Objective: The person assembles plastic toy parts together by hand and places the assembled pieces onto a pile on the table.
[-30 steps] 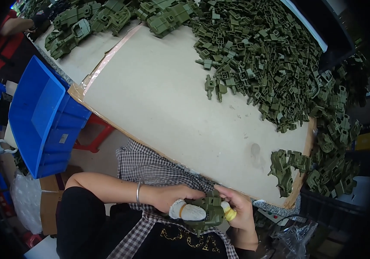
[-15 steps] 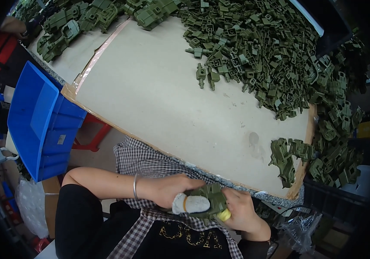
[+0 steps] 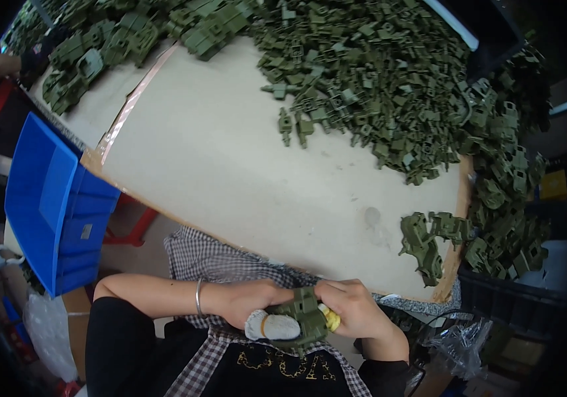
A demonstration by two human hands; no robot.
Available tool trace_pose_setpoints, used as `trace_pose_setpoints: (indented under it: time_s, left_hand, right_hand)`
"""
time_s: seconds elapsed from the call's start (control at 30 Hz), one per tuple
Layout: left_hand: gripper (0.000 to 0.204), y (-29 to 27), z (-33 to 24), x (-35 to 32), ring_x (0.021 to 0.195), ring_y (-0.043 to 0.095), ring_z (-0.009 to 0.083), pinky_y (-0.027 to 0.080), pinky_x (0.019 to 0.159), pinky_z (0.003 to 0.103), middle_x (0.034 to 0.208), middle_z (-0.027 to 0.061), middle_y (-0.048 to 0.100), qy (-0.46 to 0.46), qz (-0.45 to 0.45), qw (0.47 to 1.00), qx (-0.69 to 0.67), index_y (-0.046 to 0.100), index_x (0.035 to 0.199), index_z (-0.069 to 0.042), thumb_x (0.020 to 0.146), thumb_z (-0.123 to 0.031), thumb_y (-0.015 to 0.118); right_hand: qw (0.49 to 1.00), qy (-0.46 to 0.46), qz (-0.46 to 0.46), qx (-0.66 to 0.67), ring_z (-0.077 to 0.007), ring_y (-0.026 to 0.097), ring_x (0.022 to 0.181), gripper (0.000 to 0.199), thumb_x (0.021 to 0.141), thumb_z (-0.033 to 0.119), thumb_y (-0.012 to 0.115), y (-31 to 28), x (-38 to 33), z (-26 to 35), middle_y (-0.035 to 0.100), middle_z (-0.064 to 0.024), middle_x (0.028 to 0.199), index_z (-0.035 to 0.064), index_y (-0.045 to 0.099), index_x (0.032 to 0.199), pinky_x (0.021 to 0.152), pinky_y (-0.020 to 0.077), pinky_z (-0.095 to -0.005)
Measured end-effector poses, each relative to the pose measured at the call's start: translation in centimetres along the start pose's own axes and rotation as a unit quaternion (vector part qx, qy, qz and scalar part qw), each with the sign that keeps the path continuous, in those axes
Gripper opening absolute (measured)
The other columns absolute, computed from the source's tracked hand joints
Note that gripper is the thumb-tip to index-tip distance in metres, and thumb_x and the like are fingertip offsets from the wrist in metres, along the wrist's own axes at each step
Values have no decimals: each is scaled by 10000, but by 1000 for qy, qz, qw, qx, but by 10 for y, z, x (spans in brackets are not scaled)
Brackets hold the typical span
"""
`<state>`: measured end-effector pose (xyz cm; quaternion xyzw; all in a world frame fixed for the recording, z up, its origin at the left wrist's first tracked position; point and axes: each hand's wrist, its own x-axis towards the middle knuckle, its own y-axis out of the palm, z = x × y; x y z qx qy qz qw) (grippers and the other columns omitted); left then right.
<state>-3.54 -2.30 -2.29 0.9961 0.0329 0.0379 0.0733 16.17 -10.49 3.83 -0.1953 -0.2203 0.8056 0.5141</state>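
Note:
Close to my body, just off the table's near edge, both hands hold one olive-green plastic toy vehicle part (image 3: pixel 307 313). My left hand (image 3: pixel 238 302) is closed on its left side, the thumb lying across it in a white cloth finger cover (image 3: pixel 275 327) with an orange band. My right hand (image 3: pixel 357 309) grips the right side with bent fingers. A yellow wrapping (image 3: pixel 330 318) shows at that hand's thumb, against the part. My fingers hide much of its underside and right end.
On the pale tabletop (image 3: pixel 230 152) a big heap of small green parts (image 3: pixel 376 86) spreads at the far right. Larger green vehicle bodies (image 3: pixel 422 248) lie by the right edge, others at far left. A blue bin (image 3: pixel 85 228) stands left, near a red stool (image 3: pixel 134 228). Another person's arm (image 3: pixel 2 65) shows far left.
The view has shifted, so the table and heap sit slightly farther left. Both hands keep hold of the green part, which has turned a little; my right hand has moved slightly left and up.

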Motion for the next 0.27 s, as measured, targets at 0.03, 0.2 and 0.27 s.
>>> trace_pose_setpoints:
  time_s: [0.03,0.2,0.27]
  left_hand:
    - [386,-2,-2,1,723,620,236,464,613,307,796,136,609,-6,-18,1000,-15,534,931,18,741,-296,654]
    - [437,-28,3,25,1066,519,174,399,892,300,1138,101,561,-91,-60,974,-201,499,1118,-5,814,-298,611]
    - [829,-33,-2,10,1349,117,239,153,1085,336,1471,124,83,14,-40,988,-149,83,1417,-128,815,-382,594]
  right_hand:
    - [1000,1,-8,-7,-302,566,617,230,629,77,650,1,2,-2,537,-118,727,14,527,812,528,458,-336]
    - [945,107,-220,216,-157,613,673,99,755,26,608,-1,3,-31,630,-66,767,17,549,834,581,473,-286]
    - [838,107,-304,440,-176,619,854,197,816,79,610,-16,9,-32,656,-91,910,100,617,1012,764,498,-284]
